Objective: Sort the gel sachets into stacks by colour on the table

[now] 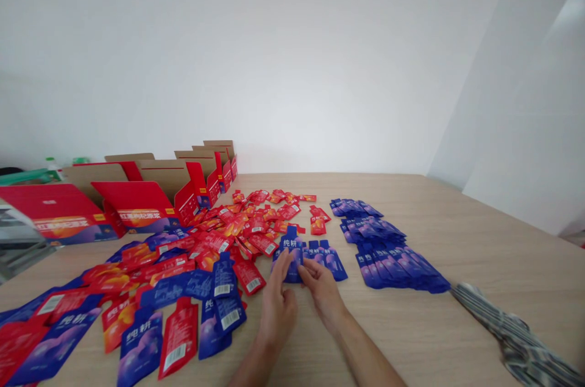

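Observation:
A blue spouted pouch (292, 244) with white lettering is between my two hands, near the middle of the table. On its left side, my left hand (279, 298) has its fingers closed against the edge. My right hand (321, 289) pinches the lower right part between thumb and fingers. Directly behind and to the right, more blue pouches (335, 262) lie overlapping in a short row. Further right, several fanned rows of blue pouches (397, 266) rest on the table. A mixed heap of red pouches (256, 225) and blue ones spreads to the left.
Open red cartons (141, 204) with raised flaps line the left side of the table (457, 222). A striped grey cloth-like item (507, 329) lies at the right front. White walls stand behind and to the right. A bottle (52, 166) shows behind the cartons.

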Action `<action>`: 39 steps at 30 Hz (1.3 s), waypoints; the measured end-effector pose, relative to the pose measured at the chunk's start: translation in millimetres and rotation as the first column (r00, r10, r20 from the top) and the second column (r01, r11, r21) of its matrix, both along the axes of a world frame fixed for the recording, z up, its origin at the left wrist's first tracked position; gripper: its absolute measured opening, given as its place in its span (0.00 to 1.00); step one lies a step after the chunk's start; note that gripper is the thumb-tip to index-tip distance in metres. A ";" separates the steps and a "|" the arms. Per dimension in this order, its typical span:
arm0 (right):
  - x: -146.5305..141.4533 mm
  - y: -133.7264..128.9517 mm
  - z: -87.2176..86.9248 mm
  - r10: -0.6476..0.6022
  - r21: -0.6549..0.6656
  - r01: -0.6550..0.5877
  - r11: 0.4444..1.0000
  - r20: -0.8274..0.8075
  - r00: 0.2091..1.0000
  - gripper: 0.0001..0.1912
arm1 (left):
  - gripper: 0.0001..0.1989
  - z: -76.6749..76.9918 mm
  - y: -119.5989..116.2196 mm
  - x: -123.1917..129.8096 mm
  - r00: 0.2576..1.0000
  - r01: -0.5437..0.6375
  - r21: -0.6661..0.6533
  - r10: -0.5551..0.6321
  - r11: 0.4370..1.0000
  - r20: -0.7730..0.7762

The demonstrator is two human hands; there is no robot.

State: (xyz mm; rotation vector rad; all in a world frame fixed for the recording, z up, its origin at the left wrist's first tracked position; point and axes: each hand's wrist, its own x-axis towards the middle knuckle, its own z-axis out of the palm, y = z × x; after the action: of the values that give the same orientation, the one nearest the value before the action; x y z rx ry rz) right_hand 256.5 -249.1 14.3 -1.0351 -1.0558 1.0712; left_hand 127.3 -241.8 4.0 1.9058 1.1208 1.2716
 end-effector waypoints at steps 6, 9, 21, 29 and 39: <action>1.8 -0.1 -1.6 -0.029 0.018 0.029 0.999 0.034 0.999 0.24 | 0.29 1.2 15.3 -4.4 0.945 -0.108 -0.203 0.164 0.973 0.282; 6.6 3.5 -8.1 -0.081 0.029 0.079 0.996 0.074 0.994 0.23 | 0.26 -6.9 26.1 -0.3 0.938 -0.056 -0.298 0.153 0.953 0.312; 48.4 13.4 -17.2 -0.239 0.124 0.208 0.970 0.350 0.906 0.25 | 0.17 4.8 60.6 31.9 0.992 0.065 -0.237 -0.038 0.969 0.119; 59.8 12.6 -27.9 -0.375 0.282 0.252 0.926 0.764 0.524 0.17 | 0.20 -6.8 49.2 33.1 0.898 -0.022 0.042 0.038 0.999 -0.438; 58.6 18.9 -46.5 -0.416 0.324 0.290 0.900 0.837 0.356 0.16 | 0.22 -6.6 40.5 36.3 0.754 0.032 0.122 0.057 0.992 -0.654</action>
State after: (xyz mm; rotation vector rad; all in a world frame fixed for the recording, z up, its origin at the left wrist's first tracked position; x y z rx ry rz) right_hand 315.0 -230.2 -32.2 -1.7149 -1.5980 -0.0336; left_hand 163.6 -201.3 -2.6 2.5493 1.4076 0.6698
